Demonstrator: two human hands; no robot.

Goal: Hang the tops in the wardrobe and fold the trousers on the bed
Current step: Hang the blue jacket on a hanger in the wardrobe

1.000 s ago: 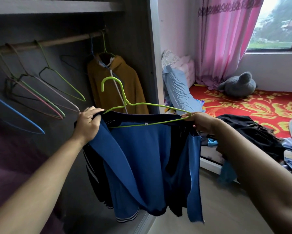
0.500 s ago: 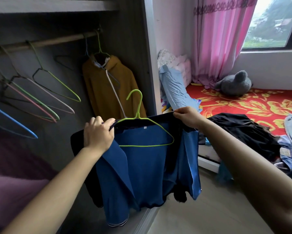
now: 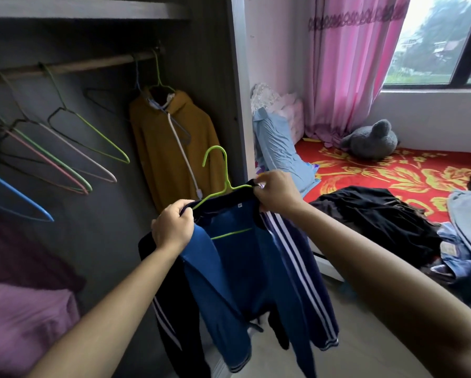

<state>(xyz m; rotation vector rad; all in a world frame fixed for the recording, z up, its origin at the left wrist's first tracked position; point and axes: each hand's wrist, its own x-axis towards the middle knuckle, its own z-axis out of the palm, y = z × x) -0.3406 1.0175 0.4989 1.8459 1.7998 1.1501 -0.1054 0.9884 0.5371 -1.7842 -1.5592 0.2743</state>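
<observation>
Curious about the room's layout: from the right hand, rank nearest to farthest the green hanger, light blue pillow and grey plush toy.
1. The green hanger, at the right hand itself.
2. The light blue pillow, propped just beyond it.
3. The grey plush toy, farthest, under the window.

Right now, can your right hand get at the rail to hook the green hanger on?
Probably yes. The right hand holds the jacket on the hanger, and the rail has a bare stretch left of the hoodie, with nothing hanging in the way.
</observation>
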